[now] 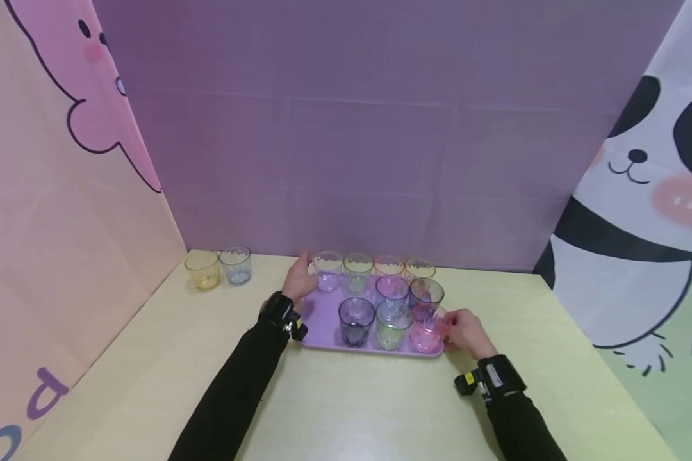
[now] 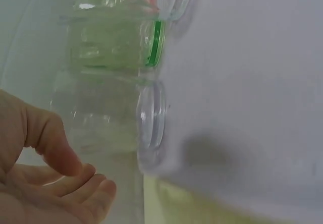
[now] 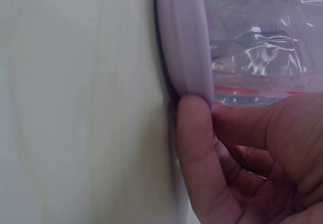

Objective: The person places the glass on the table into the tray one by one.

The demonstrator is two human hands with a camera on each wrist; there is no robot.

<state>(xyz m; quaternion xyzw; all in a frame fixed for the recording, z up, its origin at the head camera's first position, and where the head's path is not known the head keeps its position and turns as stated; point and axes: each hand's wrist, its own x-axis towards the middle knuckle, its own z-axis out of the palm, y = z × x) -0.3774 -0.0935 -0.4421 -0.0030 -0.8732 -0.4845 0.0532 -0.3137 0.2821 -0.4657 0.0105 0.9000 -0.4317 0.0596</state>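
A lilac tray (image 1: 321,320) bears several tinted glasses in rows. At its front right corner, beside a pink glass (image 1: 428,331), my right hand (image 1: 467,331) pinches the tray rim (image 3: 184,42) between thumb and fingers. By the back left corner is my left hand (image 1: 301,279), next to a pale lavender glass (image 1: 329,276). In the left wrist view its bent thumb and loosely bent fingers (image 2: 65,158) show nothing between them, apart from the nearest clear glass (image 2: 151,115). A dark grey glass (image 1: 355,325) and a green glass (image 1: 393,328) stand along the front.
Off the tray, a yellow glass (image 1: 204,272) and a blue-grey glass (image 1: 236,267) stand at the table's back left corner. A purple backdrop (image 1: 346,141) rises behind the pale table (image 1: 369,410). Printed side panels, one with a panda (image 1: 634,282), flank it.
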